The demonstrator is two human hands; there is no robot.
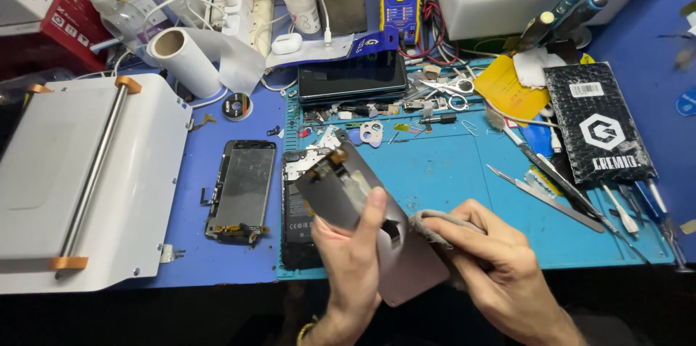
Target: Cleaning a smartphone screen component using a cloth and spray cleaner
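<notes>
While the left hand (355, 259) is propping a flat grey phone panel (377, 230) up off the counter (217, 244), its thumb is pressing across the face and its fingers are curling behind, pinching the panel so that it is tilting toward the camera with its bare surface exposed. Against the panel's right edge the right hand (493, 266) is bunching a small grey cloth (435, 221), fingers pressed together on the wad, which is touching the panel as if wiping it; lifting the panel seems to be giving the cloth a free, steady surface. Just below and left of the panel, an opened black phone body (297, 215) is lying flat on the blue work mat (449, 172), and beside it, off the mat, a separate display frame (241, 190) is resting face up. Small screws and brackets are sitting in the mat's shallow tray strip (377, 118) along its far edge, apparently kept there so they are not rolling away. Tweezers and thin pry tools (558, 194) are lying fanned at the right within reach, next to a black padded pouch (600, 123). At the left a white machine with a roller bar (87, 172) is standing apart.
</notes>
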